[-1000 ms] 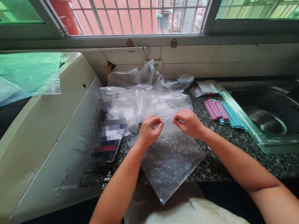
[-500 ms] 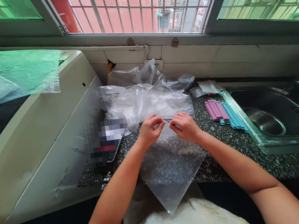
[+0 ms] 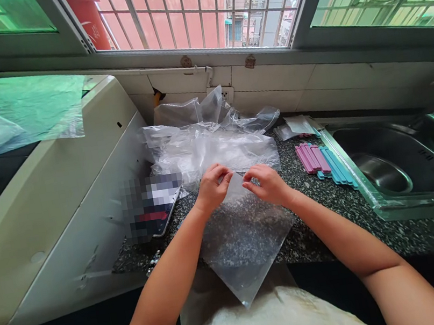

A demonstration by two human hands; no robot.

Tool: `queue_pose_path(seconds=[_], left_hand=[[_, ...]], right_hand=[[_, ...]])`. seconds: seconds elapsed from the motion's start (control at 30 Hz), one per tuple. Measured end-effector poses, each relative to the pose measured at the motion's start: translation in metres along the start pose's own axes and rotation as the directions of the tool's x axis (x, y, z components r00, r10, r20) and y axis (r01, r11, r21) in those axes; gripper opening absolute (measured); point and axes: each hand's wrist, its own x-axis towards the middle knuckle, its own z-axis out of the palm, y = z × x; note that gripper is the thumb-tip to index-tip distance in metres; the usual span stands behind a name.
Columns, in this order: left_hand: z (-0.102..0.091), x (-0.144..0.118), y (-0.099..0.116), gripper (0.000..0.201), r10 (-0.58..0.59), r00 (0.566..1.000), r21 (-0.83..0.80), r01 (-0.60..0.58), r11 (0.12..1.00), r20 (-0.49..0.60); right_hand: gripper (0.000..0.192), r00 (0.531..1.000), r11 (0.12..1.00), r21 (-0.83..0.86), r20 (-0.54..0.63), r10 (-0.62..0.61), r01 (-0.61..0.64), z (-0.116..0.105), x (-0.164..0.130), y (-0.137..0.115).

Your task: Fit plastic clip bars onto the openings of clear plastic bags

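Note:
A clear plastic bag (image 3: 245, 240) hangs corner-down in front of me, over the counter's front edge. My left hand (image 3: 213, 187) is closed in a pinch on its upper corner, thumb against fingers. On the other side of that corner, my right hand (image 3: 266, 183) has its fingers curled and thumb close to the fingertips, at the bag's upper right edge. The exact contact of the right fingertips is hard to make out. Just beyond both hands lies a heap of crumpled clear plastic bags (image 3: 215, 149).
Pink sealing clips (image 3: 312, 158) and blue sealing clips (image 3: 338, 169) lie right of my hands, beside a steel sink (image 3: 382, 176). A phone-like device (image 3: 169, 207), partly blurred, is at left. A large white appliance (image 3: 92, 175) borders the counter (image 3: 316, 224).
My hands have drawn slightly apart at the bag's top corner, the left hand shifting a little left. The right fingers look looser than before. The whole view has shifted slightly.

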Motion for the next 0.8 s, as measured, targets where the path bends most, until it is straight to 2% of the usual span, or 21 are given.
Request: queue_pose_path(seconds=[0.17, 0.3, 0.57, 0.8], left_hand=[[-0.0075, 0.0041, -0.0048, 0.016, -0.095, 0.990, -0.018, 0.093, 0.995, -0.107], [-0.0087, 0.0050, -0.0085, 0.015, -0.129, 0.981, -0.045, 0.123, 0.991, -0.148], [-0.0082, 0.0054, -0.0078, 0.016, -0.167, 0.978, -0.093, 0.156, 0.983, -0.128], [-0.0081, 0.0056, -0.0054, 0.014, -0.255, 0.965, -0.228, 0.234, 0.945, -0.064]], right_hand=[[0.011, 0.997, 0.997, 0.017, -0.005, 0.072, -0.072, -0.0016, 0.0012, 0.0028], [0.012, 0.997, 0.998, -0.003, -0.029, 0.069, -0.069, -0.0009, 0.0020, 0.0051], [0.012, 0.998, 0.997, -0.060, -0.032, 0.049, -0.051, -0.0035, 0.0022, 0.0055], [0.012, 1.000, 0.991, -0.130, 0.000, 0.006, -0.006, -0.0036, 0.0019, 0.0079]])
